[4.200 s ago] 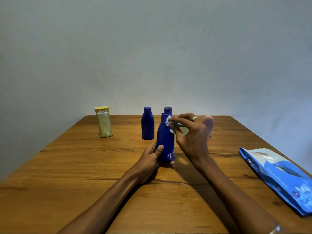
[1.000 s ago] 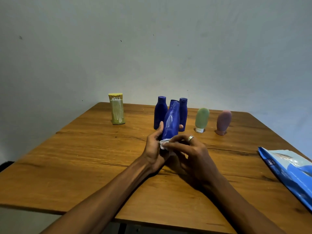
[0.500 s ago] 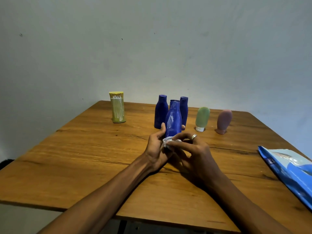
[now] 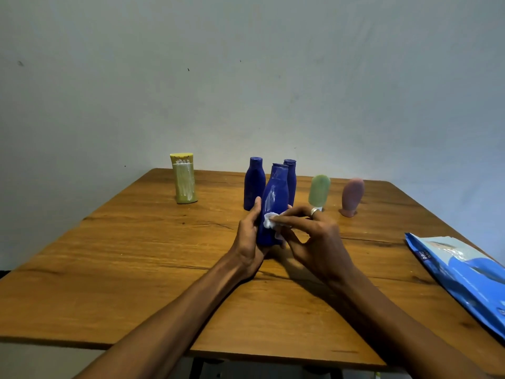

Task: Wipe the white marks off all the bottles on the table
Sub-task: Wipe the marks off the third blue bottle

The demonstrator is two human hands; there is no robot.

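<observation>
The left hand [image 4: 250,236] grips the lower body of a blue bottle [image 4: 274,203], thumb on its left side, fingers wrapped behind, holding it tilted slightly just above the middle of the table [image 4: 136,255]. The right hand [image 4: 314,239] pinches a small white wipe [image 4: 272,224] between thumb and fingertips and presses it to the bottle's front. White streaks show on the bottle above the wipe, so I'd say this one is only part done. To do it well, the wipe should travel up over those streaks towards the neck, with the left hand turning the bottle to show each side.

Behind it stand two more blue bottles, the left one [image 4: 254,184] and the right one [image 4: 291,181], half hidden. Far left, a yellow bottle [image 4: 184,179] is heavily streaked white. To the right stand a green bottle [image 4: 319,191] and a pink bottle [image 4: 352,196], both cap-down. All are closed; what is in them can't be told. A blue wipes pack [image 4: 464,274] lies at the right edge, its opening out of sight.
</observation>
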